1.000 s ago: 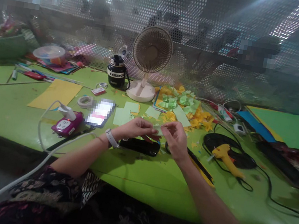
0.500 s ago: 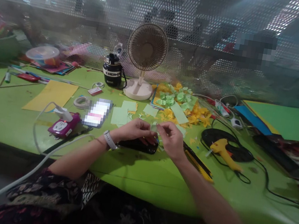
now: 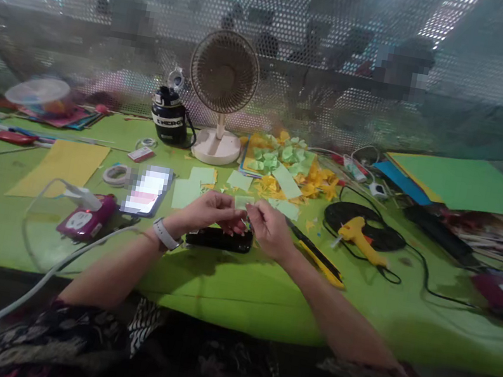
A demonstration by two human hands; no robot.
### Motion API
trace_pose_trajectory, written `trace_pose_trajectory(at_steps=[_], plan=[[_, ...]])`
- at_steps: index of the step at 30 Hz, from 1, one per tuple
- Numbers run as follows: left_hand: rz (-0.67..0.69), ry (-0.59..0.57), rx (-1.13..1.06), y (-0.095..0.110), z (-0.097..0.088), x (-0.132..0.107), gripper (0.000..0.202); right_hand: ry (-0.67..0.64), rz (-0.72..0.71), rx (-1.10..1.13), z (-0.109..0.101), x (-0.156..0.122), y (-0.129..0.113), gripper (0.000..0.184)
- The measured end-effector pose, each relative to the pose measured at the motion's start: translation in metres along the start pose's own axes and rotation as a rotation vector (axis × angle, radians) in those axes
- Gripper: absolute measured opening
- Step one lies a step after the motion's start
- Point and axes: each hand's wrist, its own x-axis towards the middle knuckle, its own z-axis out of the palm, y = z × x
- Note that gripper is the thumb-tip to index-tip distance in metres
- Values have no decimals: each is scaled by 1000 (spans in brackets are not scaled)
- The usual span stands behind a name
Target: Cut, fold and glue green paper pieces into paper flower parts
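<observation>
Between my two hands is a small piece of light green paper (image 3: 243, 202), pinched by the fingertips of both. My left hand (image 3: 211, 213), with a pale watch strap at the wrist, grips its left side. My right hand (image 3: 268, 227) is closed on its right side. Below the hands lies a black stapler-like object (image 3: 218, 239), partly covered by my left fingers. A yellow and black utility knife (image 3: 319, 259) rests beside my right hand. Cut light green sheets (image 3: 187, 194) lie just behind my left hand.
A pile of folded green and yellow paper pieces (image 3: 285, 159) sits behind my hands, near a fan (image 3: 225, 75) and a black bottle (image 3: 168, 123). To the right is a yellow glue gun (image 3: 363, 239). A phone (image 3: 147, 190) and a purple power adapter (image 3: 88, 217) stand left, with a white cable.
The view has turned slightly right, so things sit further left. My right hand has rolled over and closed more, and more of the black object below shows. Both hands still hold the paper.
</observation>
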Motion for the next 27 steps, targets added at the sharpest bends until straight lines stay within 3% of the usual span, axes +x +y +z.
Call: trace_pose_trajectory(at_steps=[3, 8, 20, 24, 27], plan=[[1, -9, 11, 2, -3, -1, 42, -88, 15, 12, -2, 1, -1, 37], [-6, -4, 44, 8, -5, -3, 42, -128, 22, 37, -5, 1, -1, 32], [152, 209, 85, 2, -1, 2, 36, -156, 99, 63, -7, 7, 6, 36], [198, 402, -48, 3, -10, 5, 33, -97, 261, -12, -37, 16, 10, 34], [201, 494, -132, 4, -15, 7, 30, -136, 296, -458, -68, 17, 10, 26]])
